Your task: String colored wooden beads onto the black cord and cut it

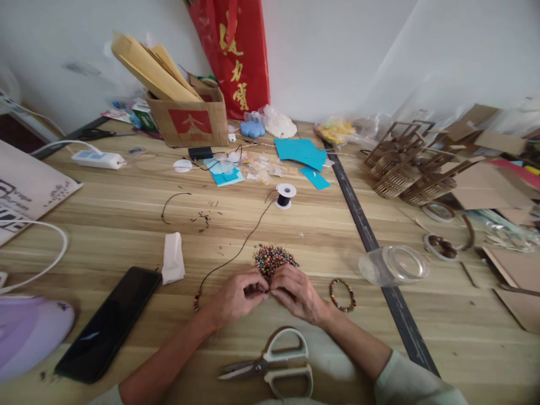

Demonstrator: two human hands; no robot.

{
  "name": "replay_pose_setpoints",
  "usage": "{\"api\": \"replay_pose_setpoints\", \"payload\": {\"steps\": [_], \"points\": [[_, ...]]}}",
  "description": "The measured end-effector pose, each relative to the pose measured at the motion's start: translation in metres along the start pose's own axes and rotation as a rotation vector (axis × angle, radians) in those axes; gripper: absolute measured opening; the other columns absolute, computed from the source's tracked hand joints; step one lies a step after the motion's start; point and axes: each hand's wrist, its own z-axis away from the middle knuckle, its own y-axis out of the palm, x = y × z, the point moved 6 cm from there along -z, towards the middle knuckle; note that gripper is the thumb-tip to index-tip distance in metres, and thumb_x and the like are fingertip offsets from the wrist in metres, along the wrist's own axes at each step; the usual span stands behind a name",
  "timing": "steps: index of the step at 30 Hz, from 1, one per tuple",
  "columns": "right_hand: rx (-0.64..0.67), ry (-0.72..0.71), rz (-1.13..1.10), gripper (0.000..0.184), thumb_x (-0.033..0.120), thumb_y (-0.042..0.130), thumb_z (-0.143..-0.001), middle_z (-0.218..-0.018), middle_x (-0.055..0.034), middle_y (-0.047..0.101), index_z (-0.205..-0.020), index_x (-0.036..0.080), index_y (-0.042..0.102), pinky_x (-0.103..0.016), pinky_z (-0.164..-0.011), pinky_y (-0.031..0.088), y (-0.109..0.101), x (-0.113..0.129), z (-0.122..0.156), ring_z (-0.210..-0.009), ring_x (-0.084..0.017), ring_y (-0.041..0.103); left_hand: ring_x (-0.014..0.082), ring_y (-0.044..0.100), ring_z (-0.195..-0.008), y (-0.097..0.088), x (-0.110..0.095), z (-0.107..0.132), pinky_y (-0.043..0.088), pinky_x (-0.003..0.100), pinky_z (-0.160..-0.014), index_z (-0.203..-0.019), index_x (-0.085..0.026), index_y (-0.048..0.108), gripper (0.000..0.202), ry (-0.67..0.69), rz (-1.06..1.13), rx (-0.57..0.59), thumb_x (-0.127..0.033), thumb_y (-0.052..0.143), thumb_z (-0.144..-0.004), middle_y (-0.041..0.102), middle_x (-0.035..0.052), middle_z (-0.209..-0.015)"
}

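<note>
My left hand [242,295] and my right hand [297,292] meet fingertip to fingertip at the near edge of a pile of small multicoloured beads [272,260]. Both are closed in a pinch. From a white spool [286,196], a thin black cord [240,247] curves down to a few threaded beads [197,301] beside my left wrist, then passes out of sight by that hand. A tiny dark bit shows at the left fingertips, seemingly the cord; what the right fingers pinch is hidden. A finished-looking bead bracelet [342,295] lies right of my right hand.
Scissors [265,365] lie in front of me. At left are a black phone [109,323] and a folded white paper [172,259]. A clear plastic jar [394,265] lies at right. Cut cord bits [203,219], blue paper [300,153], a cardboard box [189,121] and small woven baskets [396,169] are farther back.
</note>
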Motion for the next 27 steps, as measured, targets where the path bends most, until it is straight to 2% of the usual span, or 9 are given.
{"api": "replay_pose_setpoints", "payload": {"steps": [7,12,17,21,27], "points": [[-0.045,0.024,-0.026,0.005,0.015,0.052,-0.092,-0.081,-0.0074,0.061,-0.090,0.019,0.055,-0.035,-0.074,0.050,-0.003,-0.002,0.001,-0.082,-0.019,0.055,0.0130,0.051,-0.067,-0.001,-0.009,0.004,0.039,0.022,-0.060,-0.071,-0.016,0.061,0.004,0.121,-0.148,0.067,-0.013,0.063,-0.071,0.058,0.0021,-0.078],[-0.052,0.026,-0.033,0.006,0.013,0.052,-0.091,-0.082,-0.0075,0.061,-0.091,0.018,0.055,-0.035,-0.075,0.050,-0.004,-0.001,0.000,-0.081,-0.019,0.055,0.0127,0.051,-0.064,-0.001,-0.005,0.004,0.039,0.023,-0.059,-0.073,-0.016,0.062,0.004,0.108,-0.175,0.064,-0.015,0.059,-0.075,0.058,0.0014,-0.073],[-0.040,0.000,-0.018,0.007,0.014,0.052,-0.092,-0.085,-0.0078,0.063,-0.094,0.019,0.057,-0.036,-0.078,0.050,-0.004,0.002,0.001,-0.085,-0.020,0.056,0.0131,0.055,-0.065,-0.002,0.002,0.003,0.043,0.022,-0.061,-0.090,-0.015,0.067,0.017,-0.023,-0.022,0.021,-0.015,0.056,-0.077,0.066,0.0017,-0.074],[-0.031,-0.020,0.003,0.008,0.016,0.052,-0.093,-0.088,-0.0081,0.063,-0.096,0.019,0.059,-0.035,-0.078,0.051,-0.004,0.004,0.000,-0.086,-0.019,0.056,0.0154,0.061,-0.076,-0.004,0.002,0.001,0.046,0.023,-0.071,-0.087,-0.015,0.070,0.020,-0.073,0.114,0.034,-0.022,0.051,-0.085,0.071,0.0034,-0.081],[-0.040,-0.039,0.026,0.008,0.018,0.051,-0.094,-0.085,-0.0074,0.063,-0.096,0.018,0.059,-0.035,-0.076,0.051,-0.004,0.006,-0.002,-0.084,-0.019,0.056,0.0155,0.061,-0.074,-0.001,0.004,0.000,0.047,0.023,-0.069,-0.084,-0.013,0.070,0.019,-0.106,0.216,0.064,-0.025,0.055,-0.083,0.071,0.0047,-0.078]]}}
